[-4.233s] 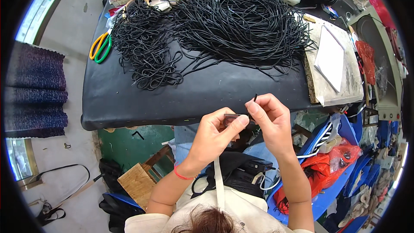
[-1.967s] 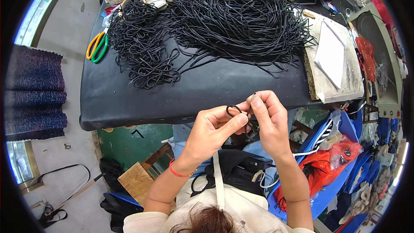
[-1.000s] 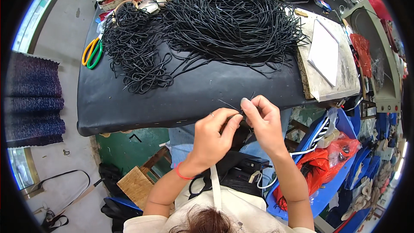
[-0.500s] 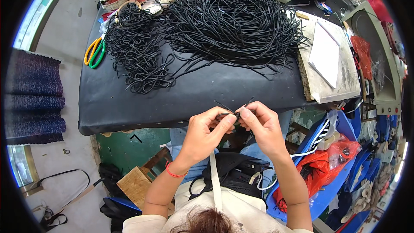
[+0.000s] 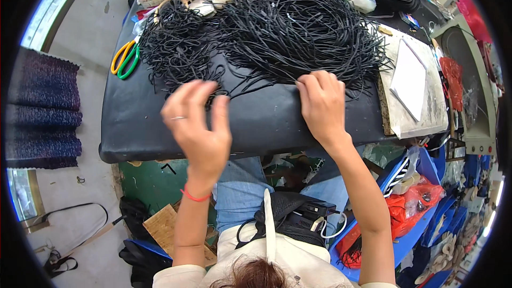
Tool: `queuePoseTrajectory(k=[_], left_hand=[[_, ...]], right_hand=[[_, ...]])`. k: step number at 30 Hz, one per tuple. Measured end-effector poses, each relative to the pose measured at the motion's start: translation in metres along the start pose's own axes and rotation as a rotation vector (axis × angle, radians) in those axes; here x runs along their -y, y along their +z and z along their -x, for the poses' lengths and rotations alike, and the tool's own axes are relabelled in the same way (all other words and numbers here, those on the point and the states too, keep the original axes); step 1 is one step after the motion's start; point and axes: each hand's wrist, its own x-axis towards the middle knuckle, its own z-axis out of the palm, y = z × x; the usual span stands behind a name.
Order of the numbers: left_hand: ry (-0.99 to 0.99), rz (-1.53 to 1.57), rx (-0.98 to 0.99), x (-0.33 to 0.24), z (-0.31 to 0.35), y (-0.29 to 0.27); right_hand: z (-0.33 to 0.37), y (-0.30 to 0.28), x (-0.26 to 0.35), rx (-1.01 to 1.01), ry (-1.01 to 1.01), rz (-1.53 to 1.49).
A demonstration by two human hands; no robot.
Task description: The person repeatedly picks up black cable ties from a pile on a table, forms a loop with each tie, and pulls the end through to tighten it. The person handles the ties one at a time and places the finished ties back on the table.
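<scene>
On the black padded table top [image 5: 256, 125] lies a large bundle of straight black cords [image 5: 304, 26]. To its left is a smaller heap of looped black cords [image 5: 173, 42]. My left hand [image 5: 197, 122], a ring on one finger, hovers over the near edge of the looped heap with its fingers spread and somewhat blurred; nothing shows in it. My right hand [image 5: 322, 104] is at the near edge of the large bundle, thumb and fingers pinched together at the end of a black cord. Its fingertips are partly hidden by the back of the hand.
Scissors [image 5: 126, 60] with yellow and green handles lie left of the looped heap. A worn board [image 5: 392, 112] with a white sheet [image 5: 409, 77] sits at the table's right end. Below right stands a blue bin [image 5: 392, 256] containing red plastic bags [image 5: 397, 216].
Both hands have left the spot by the table's front edge where they worked a black cord together. My left hand moved to the looped heap and opened; my right reached forward to the large bundle.
</scene>
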Motion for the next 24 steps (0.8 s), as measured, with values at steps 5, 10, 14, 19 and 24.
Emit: queuePoseTrajectory(k=[5, 10, 14, 19, 24], left_hand=[[0.243, 0.265, 0.216, -0.038, 0.006, 0.02], [0.31, 0.387, 0.329, -0.038, 0.001, 0.028], [0.137, 0.531, 0.412, -0.042, -0.001, 0.011], [-0.305, 0.863, 0.735, -0.051, 0.009, 0.0], [-0.733, 1.249, 0.9, -0.053, 0.017, 0.002]], right_hand=[[0.021, -0.039, 0.017, 0.066, -0.13, -0.07], [0.028, -0.057, 0.02, -0.023, -0.06, -0.211], [0.025, -0.071, 0.017, -0.1, -0.037, -0.195], [0.019, -0.077, 0.011, -0.239, 0.082, -0.19], [0.016, -0.071, 0.02, -0.303, 0.197, -0.233]])
